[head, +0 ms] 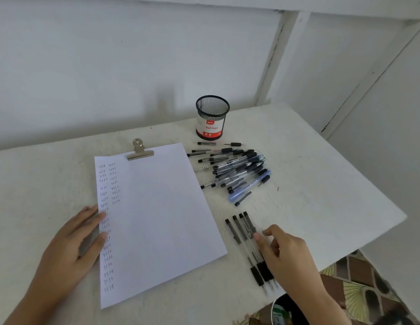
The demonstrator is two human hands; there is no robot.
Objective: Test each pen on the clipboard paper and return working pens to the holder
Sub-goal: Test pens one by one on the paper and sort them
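Closest in are the two hands, one to each side of the paper. The left hand lies flat with its fingers straight, the tips pressing the sheet's left edge beside the columns of small scribbled test marks, most likely to keep the page from sliding while a pen is tried. The right hand is curled over a row of four pens laid side by side on the bench, just right of the paper. Its thumb and fingertips are down among the barrels, but the motion blur there keeps me from telling whether it is pinching one or only touching them.

That neat row looks like a deliberate sorting spot, kept apart from the loose pile of pens farther back. I would guess the pile is what remains to be tried, though which group is which cannot be read from here.

A metal clip pins the sheet at its top edge. The mesh holder stands upright behind the pile, near the wall, with no pens sticking out of it, so returning the working ones appears to lie ahead.
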